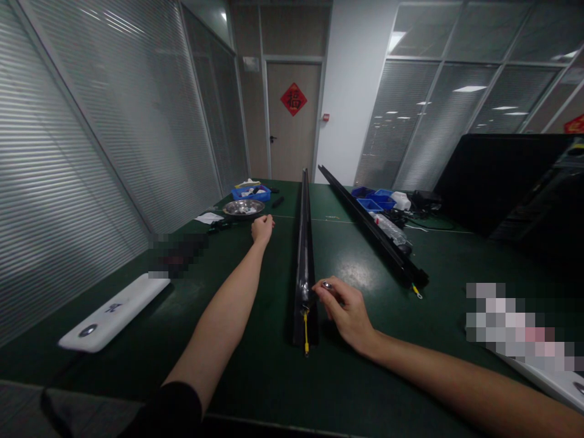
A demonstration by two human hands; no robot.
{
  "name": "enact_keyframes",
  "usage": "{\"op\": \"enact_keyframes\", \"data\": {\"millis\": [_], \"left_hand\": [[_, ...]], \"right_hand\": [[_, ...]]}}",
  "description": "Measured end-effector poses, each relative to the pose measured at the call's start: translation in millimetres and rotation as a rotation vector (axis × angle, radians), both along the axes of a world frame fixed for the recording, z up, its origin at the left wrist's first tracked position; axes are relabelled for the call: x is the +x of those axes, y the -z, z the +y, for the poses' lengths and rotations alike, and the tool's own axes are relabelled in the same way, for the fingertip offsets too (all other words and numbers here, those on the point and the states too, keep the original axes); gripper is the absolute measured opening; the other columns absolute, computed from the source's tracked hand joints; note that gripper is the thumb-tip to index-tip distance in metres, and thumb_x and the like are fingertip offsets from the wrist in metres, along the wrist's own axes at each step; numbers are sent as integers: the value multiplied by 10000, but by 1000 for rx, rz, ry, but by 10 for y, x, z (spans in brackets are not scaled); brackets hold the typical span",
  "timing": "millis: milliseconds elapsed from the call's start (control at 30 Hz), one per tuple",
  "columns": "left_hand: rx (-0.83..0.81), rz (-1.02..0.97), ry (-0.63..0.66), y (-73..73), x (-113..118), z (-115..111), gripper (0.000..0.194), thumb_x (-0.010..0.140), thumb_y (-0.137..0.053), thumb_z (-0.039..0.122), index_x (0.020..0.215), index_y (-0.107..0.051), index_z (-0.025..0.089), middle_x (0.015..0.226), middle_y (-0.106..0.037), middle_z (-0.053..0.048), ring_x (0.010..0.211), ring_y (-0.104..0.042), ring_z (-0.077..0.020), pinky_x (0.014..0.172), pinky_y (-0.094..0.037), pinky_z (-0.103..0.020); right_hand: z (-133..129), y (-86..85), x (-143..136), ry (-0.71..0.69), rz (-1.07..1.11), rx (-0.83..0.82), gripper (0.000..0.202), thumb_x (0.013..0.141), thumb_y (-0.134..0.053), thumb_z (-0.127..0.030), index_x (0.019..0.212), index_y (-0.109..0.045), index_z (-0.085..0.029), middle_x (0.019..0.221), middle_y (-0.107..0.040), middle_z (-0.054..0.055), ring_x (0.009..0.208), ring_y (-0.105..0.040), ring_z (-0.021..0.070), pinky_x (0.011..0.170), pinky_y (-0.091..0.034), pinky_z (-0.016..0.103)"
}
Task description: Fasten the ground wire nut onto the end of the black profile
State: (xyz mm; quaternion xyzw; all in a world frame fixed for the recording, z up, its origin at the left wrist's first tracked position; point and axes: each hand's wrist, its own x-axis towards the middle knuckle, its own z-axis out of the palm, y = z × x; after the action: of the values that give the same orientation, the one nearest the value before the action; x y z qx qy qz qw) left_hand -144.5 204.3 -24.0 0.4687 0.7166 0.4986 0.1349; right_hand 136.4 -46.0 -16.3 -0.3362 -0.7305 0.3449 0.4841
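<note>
A long black channel-like rail [304, 243] lies lengthwise on the green table. From its near end sticks a yellow wire [306, 331] with a ring terminal. My right hand [349, 313] is beside the rail's right edge, with a small round shiny metal piece [326, 285] pinched between thumb and fingers. My left hand [263, 229] is stretched forward to the left of the rail, its fingers curled closed. What it holds, if anything, is hidden. Just beyond it stands a steel bowl [227, 210] with small white items inside.
To the right lies a second black rail [365, 222] with a yellow-green wire [416, 291]. Blue bins [382, 198] and a clear plastic bottle [387, 228] are behind it. A blue tray [264, 196] stands beyond the bowl. A white device [114, 313] lies at the left.
</note>
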Motion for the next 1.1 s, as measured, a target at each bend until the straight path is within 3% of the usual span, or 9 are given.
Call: {"op": "enact_keyframes", "data": {"millis": [1100], "left_hand": [[-13,-2,2,-5,-3,3,355,926,-510,392,716,-721,199,765,-758,-50,747,-706,-222,689,-477,-283]], "right_hand": [[5,-18,-9,20,-17,-22,258,1020,-581,-398,928,-696,-186,786,-625,23,640,-566,149,517,-416,240]]}}
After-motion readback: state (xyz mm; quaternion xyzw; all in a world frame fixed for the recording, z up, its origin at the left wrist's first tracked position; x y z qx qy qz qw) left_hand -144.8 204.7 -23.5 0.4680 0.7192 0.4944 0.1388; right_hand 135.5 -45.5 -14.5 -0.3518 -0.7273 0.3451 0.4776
